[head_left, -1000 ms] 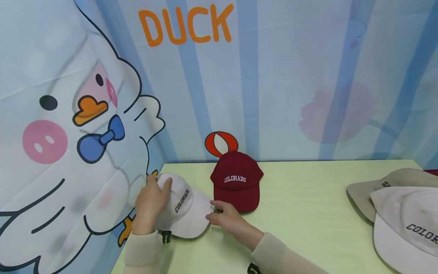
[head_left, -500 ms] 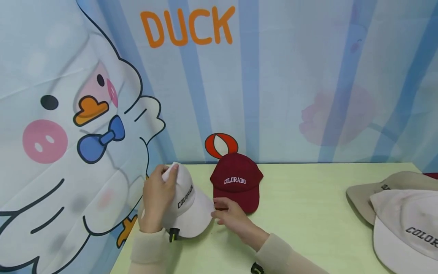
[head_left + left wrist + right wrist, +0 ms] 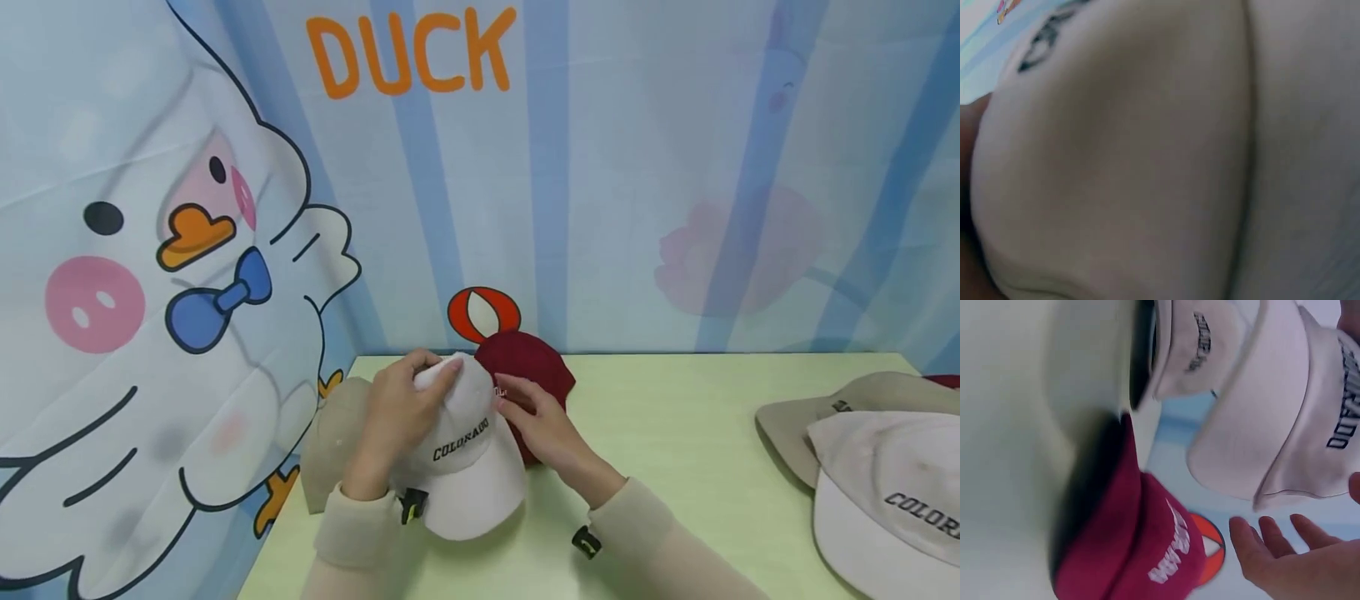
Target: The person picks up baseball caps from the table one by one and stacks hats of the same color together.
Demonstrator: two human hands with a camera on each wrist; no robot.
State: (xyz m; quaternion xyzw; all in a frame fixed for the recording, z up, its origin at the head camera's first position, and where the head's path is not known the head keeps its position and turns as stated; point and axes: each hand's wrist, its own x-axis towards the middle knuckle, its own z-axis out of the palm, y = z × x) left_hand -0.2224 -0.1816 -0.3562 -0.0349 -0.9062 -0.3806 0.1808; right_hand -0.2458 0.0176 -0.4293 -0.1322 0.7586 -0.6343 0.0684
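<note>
My left hand [image 3: 401,408] grips a white baseball cap [image 3: 468,492] by the top of its crown, thumb in front. The cap is tilted, with black COLORADO lettering and its brim toward me. My right hand [image 3: 551,425] is beside the crown's right side, fingers loosely bent; in the right wrist view its fingers [image 3: 1260,550] stay a little apart from the white cap [image 3: 1272,406]. Behind the held cap, partly hidden, sits a dark red cap [image 3: 536,367]. A beige cap [image 3: 333,446] shows left of my left hand. Blurred pale cap fabric [image 3: 1116,156] fills the left wrist view.
At the right of the pale green table [image 3: 675,467], a white cap [image 3: 885,500] overlaps a beige cap [image 3: 795,425], with a bit of dark red behind them. A printed duck backdrop [image 3: 615,167] stands along the back and left.
My left hand has carried the white cap up and to the right, partly covering the red cap and exposing the beige cap at left. My right hand has moved up and right.
</note>
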